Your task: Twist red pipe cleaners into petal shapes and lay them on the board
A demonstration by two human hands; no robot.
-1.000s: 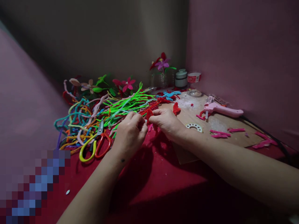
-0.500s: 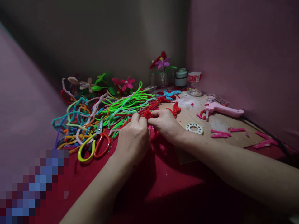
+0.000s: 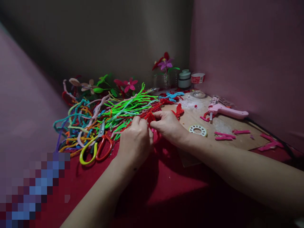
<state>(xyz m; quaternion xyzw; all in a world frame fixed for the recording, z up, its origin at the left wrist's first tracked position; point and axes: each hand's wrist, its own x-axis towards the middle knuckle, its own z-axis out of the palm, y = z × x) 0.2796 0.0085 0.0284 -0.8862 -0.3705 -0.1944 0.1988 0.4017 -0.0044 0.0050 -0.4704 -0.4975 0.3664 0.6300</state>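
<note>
My left hand [image 3: 136, 136] and my right hand [image 3: 167, 125] meet at the centre, fingers closed on a red fuzzy pipe cleaner piece [image 3: 150, 117]. Its lower part is hidden behind my fingers, where a bit of bright pink also shows. Just beyond my hands lies a heap of green pipe cleaners [image 3: 133, 104], with red ones beside it. A red pipe cleaner shape [image 3: 178, 111] rests behind my right hand. Scissors with one yellow and one red handle [image 3: 104, 147] lie left of my left hand.
Right of my hands, a cardboard sheet [image 3: 213, 142] bears a pink glue gun [image 3: 225, 110], a white ring with holes [image 3: 198, 130] and pink pipe cleaner pieces [image 3: 224, 136]. Behind stand pipe cleaner flowers [image 3: 130, 85] and a small jar [image 3: 184, 79]. Tangled coloured pipe cleaners [image 3: 78, 117] lie left.
Both hands stay at nearly the same spot with the red piece between them; only slight finger movement shows.
</note>
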